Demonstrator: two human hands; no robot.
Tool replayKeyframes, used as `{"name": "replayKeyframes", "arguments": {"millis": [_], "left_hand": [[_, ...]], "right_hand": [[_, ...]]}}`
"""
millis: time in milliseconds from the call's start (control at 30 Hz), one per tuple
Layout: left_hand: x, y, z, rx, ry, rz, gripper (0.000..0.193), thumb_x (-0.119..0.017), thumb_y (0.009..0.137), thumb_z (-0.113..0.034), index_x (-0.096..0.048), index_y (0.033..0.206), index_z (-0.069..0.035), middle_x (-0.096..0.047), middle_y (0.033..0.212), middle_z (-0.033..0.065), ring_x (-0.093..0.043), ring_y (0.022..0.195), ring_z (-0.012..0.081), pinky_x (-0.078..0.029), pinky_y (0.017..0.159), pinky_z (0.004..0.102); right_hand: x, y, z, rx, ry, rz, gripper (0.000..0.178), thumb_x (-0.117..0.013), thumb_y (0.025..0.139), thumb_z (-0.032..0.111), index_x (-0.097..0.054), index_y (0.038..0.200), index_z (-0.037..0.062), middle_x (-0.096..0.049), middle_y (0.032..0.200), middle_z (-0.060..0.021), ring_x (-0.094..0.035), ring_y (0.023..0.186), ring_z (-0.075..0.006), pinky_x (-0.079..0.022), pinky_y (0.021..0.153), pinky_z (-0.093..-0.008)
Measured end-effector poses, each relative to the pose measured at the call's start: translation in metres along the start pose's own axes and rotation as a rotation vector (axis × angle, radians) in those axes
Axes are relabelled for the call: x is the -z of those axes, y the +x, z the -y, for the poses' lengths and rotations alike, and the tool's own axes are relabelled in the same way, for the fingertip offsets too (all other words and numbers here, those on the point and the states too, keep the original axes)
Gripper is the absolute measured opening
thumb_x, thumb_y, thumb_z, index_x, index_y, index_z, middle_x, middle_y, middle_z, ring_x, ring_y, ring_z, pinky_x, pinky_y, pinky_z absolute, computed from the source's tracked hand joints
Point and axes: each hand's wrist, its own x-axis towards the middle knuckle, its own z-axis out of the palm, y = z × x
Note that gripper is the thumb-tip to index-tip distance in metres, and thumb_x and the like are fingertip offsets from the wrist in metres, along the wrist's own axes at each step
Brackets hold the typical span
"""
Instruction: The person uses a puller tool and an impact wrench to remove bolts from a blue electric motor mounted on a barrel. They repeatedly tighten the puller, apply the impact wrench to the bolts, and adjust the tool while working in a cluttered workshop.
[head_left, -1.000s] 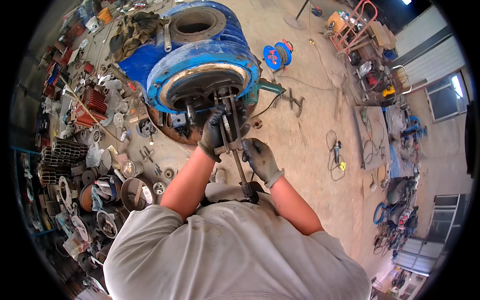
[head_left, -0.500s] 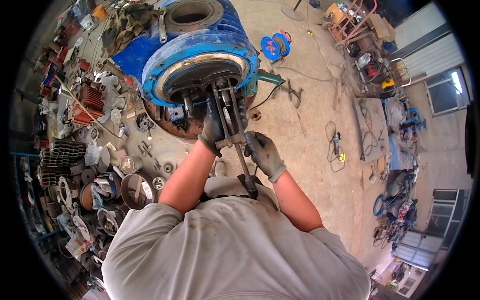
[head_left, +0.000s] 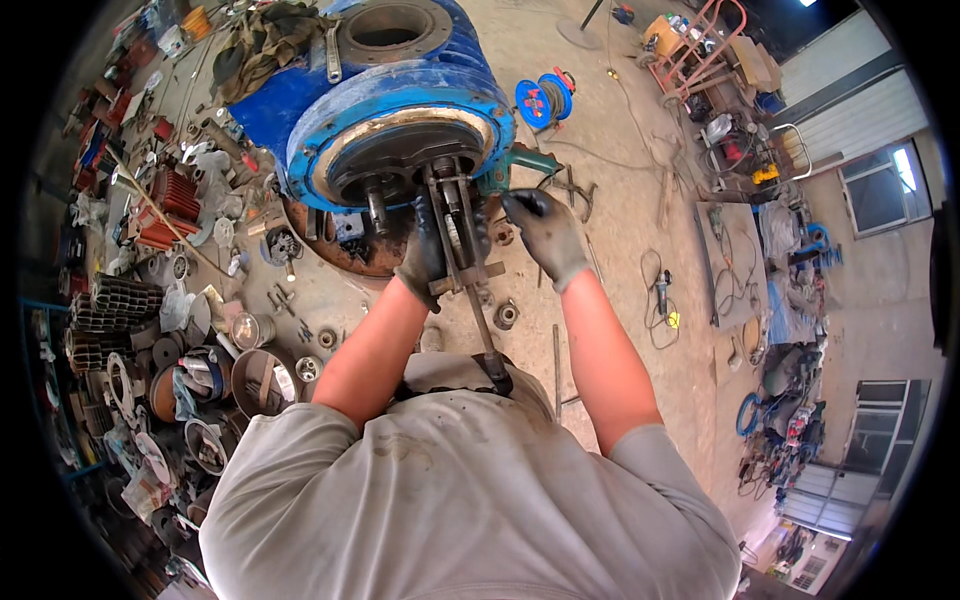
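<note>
Left hand [head_left: 428, 255], gloved: closed around puller [head_left: 458, 232] on blue motor [head_left: 400, 110]. Right hand [head_left: 545, 232], gloved: half open, gripping nothing, at puller's 3 o'clock.

Bright, even daylight fills the scene, and the floor [head_left: 620, 250] right of the right hand [head_left: 545, 232] looks pale and washed out. Shadows are soft and short. Fisheye bending curves everything toward a black rim; the far clutter left of the left hand [head_left: 425, 255] blurs.

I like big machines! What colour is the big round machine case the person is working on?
Blue. The machine case is painted blue, with a rusty brown rim, seen best in the head view.
</note>
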Motion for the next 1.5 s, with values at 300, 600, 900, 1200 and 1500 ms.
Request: {"name": "replayKeyframes", "arguments": {"millis": [300, 600, 900, 1200, 1500], "left_hand": [[-0.003, 0.004, 0.002, -0.022, -0.078, -0.012, 0.073, -0.05, 0.099, -0.076, -0.064, 0.137, -0.015, -0.07, 0.111, 0.006, -0.069, 0.094, 0.0212, -0.06, 0.082, 0.0393], [0.003, 0.005, 0.003, -0.036, -0.049, -0.053, 0.076, -0.048, 0.099, -0.078, -0.062, 0.141, -0.015, -0.071, 0.114, 0.0076, -0.069, 0.099, 0.0254, -0.06, 0.084, 0.0438], [-0.001, 0.004, 0.002, 0.027, -0.112, 0.01, 0.073, -0.049, 0.099, -0.077, -0.065, 0.139, -0.017, -0.07, 0.12, 0.006, -0.068, 0.101, 0.0239, -0.059, 0.086, 0.0439], [-0.002, 0.002, 0.001, 0.018, -0.1, 0.007, 0.072, -0.051, 0.099, -0.077, -0.064, 0.139, -0.018, -0.069, 0.12, 0.004, -0.067, 0.1, 0.0242, -0.058, 0.087, 0.0433], [-0.006, 0.0, 0.001, 0.02, -0.068, 0.018, 0.071, -0.052, 0.096, -0.08, -0.068, 0.125, -0.017, -0.068, 0.105, 0.0054, -0.065, 0.091, 0.022, -0.056, 0.081, 0.0402]], "right_hand": [[-0.028, 0.052, 0.018, -0.166, 0.459, 0.243, 0.036, -0.074, 0.095, 0.027, -0.074, 0.118, -0.0015, -0.077, 0.104, -0.0105, -0.069, 0.09, -0.0155, -0.054, 0.08, -0.0311], [-0.05, 0.086, -0.025, 0.028, 0.073, 0.163, 0.033, -0.067, 0.102, 0.026, -0.072, 0.117, -0.0034, -0.072, 0.089, -0.0057, -0.063, 0.073, -0.0127, -0.05, 0.064, -0.0312], [-0.053, 0.071, -0.016, -0.028, 0.462, 0.209, 0.031, -0.068, 0.101, 0.023, -0.071, 0.12, -0.0015, -0.071, 0.1, -0.0066, -0.064, 0.081, -0.0146, -0.05, 0.07, -0.03], [-0.055, 0.064, -0.016, -0.124, 0.571, 0.21, 0.041, -0.07, 0.1, 0.025, -0.07, 0.122, -0.0095, -0.076, 0.121, -0.0168, -0.069, 0.104, -0.0207, -0.053, 0.094, -0.0341], [-0.01, 0.052, -0.032, -0.081, 0.412, -0.09, 0.024, -0.066, 0.105, 0.032, -0.069, 0.1, 0.0089, -0.058, 0.072, 0.006, -0.048, 0.054, -0.0067, -0.036, 0.047, -0.0273]]}}
